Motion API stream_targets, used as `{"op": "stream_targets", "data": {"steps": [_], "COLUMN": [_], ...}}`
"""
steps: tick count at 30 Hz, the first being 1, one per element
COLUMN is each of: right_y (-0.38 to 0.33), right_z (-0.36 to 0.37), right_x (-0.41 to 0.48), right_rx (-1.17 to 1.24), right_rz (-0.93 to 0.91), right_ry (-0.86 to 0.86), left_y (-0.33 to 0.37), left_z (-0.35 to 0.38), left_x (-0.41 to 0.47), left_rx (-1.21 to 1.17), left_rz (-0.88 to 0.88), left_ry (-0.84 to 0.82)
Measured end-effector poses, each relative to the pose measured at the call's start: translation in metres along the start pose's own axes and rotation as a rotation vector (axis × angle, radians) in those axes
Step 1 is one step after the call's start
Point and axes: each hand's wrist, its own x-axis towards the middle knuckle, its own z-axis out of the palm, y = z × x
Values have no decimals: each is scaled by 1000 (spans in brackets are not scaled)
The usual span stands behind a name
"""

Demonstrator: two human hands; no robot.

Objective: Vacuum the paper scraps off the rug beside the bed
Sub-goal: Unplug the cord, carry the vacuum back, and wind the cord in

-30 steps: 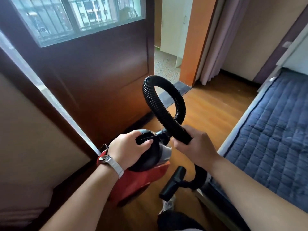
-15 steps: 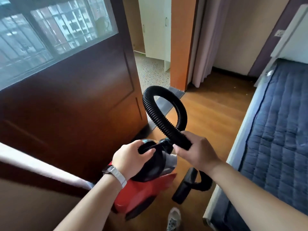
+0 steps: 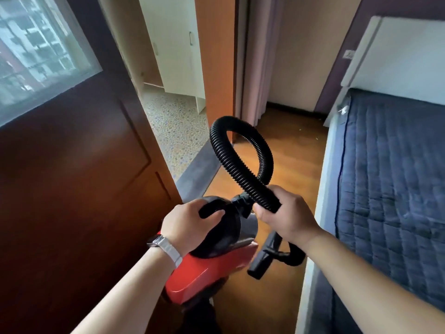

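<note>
Head view, and we're looking down at our own two arms. Our left hand [image 3: 190, 220] sits on top of the red and black handheld vacuum cleaner [image 3: 212, 268], fingers [image 3: 212, 214] curled round its black carrying handle in a firm hold. A silver band wristwatch [image 3: 166, 247] shows on that wrist.

Our right hand [image 3: 286, 218] is closed round the black ribbed plastic hose [image 3: 240, 169], gripping it just beside the black connector on the vacuum's rounded body. From that fist the hose climbs forward, arcs over in a loop and drops back down behind the same hand, crossing itself there. Below the right wrist a curved black tube ends in a flat black nozzle [image 3: 261, 261], which hangs clear above the floor.

So the vacuum is up in the air in both our hands, over the orange-brown wooden floor [image 3: 296, 150]. It sits between the dark brown wooden door [image 3: 72, 189] on our left and the bed with the navy quilted mattress [image 3: 390, 189] on our right. The door carries a glass pane [image 3: 36, 56] in its upper part. Past the door's edge we see a speckled stone floor [image 3: 173, 131] and a white cupboard [image 3: 175, 44]. A pale curtain [image 3: 255, 56] hangs at the far end of the wooden strip.
</note>
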Motion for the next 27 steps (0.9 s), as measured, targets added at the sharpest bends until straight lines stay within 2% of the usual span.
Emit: {"op": "stream_targets", "data": {"steps": [11, 16, 21, 27], "right_y": [24, 36, 69, 140], "right_z": [1, -4, -23, -56], "right_x": [179, 231, 288, 367], "right_rx": [-138, -162, -157, -108], "right_rz": [273, 271, 304, 278], "right_ry": [196, 293, 311, 313], "left_y": [6, 27, 60, 117], "left_z": [14, 9, 31, 73], "left_x": [224, 304, 381, 458], "left_rx": [39, 91, 105, 92], "left_rz": [265, 364, 426, 385], "left_ry": [-222, -230, -199, -237]}}
